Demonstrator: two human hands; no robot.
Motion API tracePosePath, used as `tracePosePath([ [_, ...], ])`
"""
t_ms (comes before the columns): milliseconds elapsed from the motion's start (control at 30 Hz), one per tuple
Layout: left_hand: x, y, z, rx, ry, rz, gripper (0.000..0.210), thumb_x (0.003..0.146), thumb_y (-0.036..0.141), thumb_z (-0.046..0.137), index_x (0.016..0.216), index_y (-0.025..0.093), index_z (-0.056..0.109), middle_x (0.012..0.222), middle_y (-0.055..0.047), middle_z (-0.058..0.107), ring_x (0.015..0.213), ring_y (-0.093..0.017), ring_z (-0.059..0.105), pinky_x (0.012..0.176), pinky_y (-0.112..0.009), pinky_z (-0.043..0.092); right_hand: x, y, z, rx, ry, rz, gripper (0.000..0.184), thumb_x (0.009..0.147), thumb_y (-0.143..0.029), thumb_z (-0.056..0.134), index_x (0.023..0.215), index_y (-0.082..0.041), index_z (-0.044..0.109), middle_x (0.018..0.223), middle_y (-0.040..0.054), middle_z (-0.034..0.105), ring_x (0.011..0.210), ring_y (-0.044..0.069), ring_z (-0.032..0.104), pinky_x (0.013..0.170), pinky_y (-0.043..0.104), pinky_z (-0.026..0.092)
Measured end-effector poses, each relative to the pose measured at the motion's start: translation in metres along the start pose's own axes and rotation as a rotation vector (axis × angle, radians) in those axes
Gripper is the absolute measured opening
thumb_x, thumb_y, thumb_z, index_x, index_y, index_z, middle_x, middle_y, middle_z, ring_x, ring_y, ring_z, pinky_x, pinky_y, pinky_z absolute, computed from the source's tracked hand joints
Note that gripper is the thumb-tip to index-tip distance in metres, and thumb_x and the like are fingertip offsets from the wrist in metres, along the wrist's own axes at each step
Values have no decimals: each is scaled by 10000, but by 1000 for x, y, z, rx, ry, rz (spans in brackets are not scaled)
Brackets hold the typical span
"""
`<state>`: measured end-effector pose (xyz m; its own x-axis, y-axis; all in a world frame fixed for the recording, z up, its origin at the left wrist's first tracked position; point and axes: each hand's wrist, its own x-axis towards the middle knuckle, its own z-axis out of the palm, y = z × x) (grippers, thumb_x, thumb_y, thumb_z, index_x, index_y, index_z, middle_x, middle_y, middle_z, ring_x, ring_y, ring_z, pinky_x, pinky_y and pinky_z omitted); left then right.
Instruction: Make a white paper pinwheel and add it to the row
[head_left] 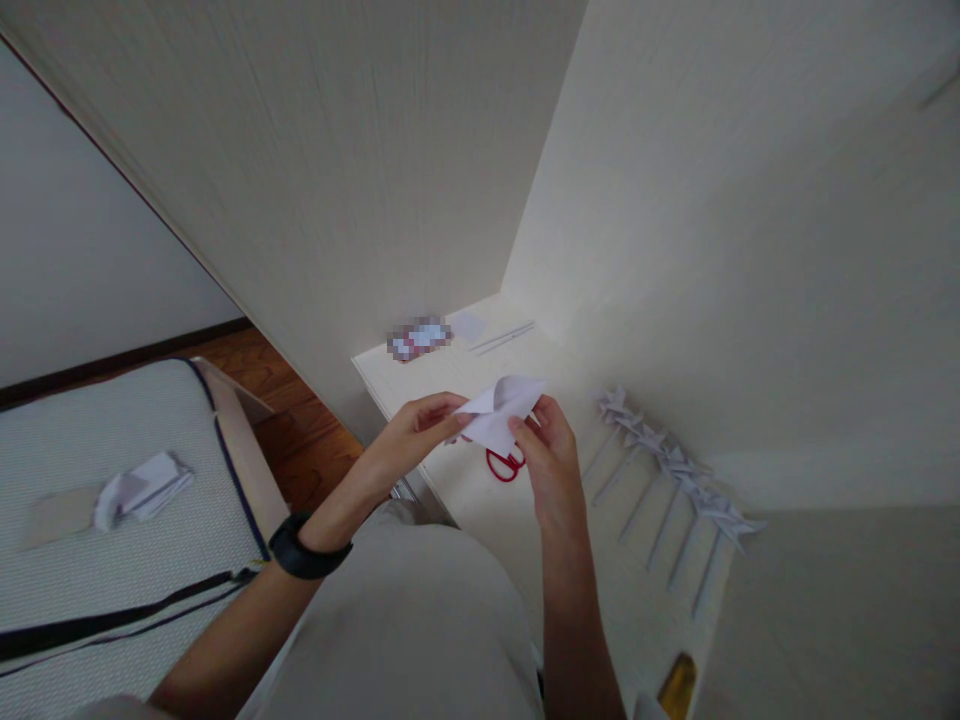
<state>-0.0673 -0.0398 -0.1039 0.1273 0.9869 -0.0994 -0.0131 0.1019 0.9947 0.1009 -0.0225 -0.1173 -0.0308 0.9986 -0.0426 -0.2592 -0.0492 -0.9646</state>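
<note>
A white sheet of paper (495, 430) is held up between both hands above the table, with one part curled over. My left hand (429, 422) pinches its left corner between thumb and fingers. On the right side, my right hand (549, 450) grips the paper's edge, thumb in front. Red-handled scissors (504, 466) lie on the table just below the paper, their blades hidden. Along the wall at the right, several white paper pinwheels (679, 465) on thin sticks lie side by side in a row.
A white table (480, 505) fills the corner between two walls. At its back are thin white sticks (504, 338), a small paper piece (469, 327) and a blurred packet (420, 338). A yellow-brown object (679, 685) is at the lower right. Left is a mattress (97, 420) with crumpled white items (146, 488).
</note>
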Motion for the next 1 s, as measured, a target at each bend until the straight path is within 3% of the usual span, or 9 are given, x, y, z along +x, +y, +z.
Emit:
tracePosePath([
  [200,5,-4,-7,-13,48,-11,217,695,322,702,815,144,670,789,-28,658,715,-146,566,664,-246,456,-1,0,-4,-55,-24,30,339,662,-183,680,993,-231,623,933,11,712,760,158,654,662,255,505],
  [400,8,-9,-3,19,58,-56,227,700,346,703,770,133,670,701,-14,638,646,-143,552,600,-247,446,-5,3,3,-181,-49,-24,363,733,-169,602,1089,-240,612,1133,41,684,879,166,654,727,271,509],
  [533,9,-16,2,47,81,-72,237,697,358,699,759,131,675,664,-11,633,619,-153,559,580,-262,456,-9,8,9,-340,31,-29,332,787,-305,639,1108,-223,616,982,45,698,776,176,638,641,276,497],
  [700,9,-21,6,84,114,-59,254,705,383,696,753,134,687,681,-16,648,613,-149,557,588,-263,462,-8,16,9,-447,125,-72,236,782,-367,671,922,-180,633,803,31,672,703,184,623,597,281,487],
  [833,10,-24,9,109,154,-61,267,690,393,702,690,128,670,631,-8,620,570,-141,527,530,-240,416,-7,19,8,-537,176,-166,190,781,-318,681,895,-181,616,788,24,663,708,189,623,644,304,493],
  [1000,11,-24,12,76,151,-68,251,668,373,714,688,126,673,624,-5,621,564,-138,523,529,-238,405,-7,19,11,-680,232,-390,64,803,-212,640,846,-194,595,826,36,642,808,203,611,772,346,491],
])
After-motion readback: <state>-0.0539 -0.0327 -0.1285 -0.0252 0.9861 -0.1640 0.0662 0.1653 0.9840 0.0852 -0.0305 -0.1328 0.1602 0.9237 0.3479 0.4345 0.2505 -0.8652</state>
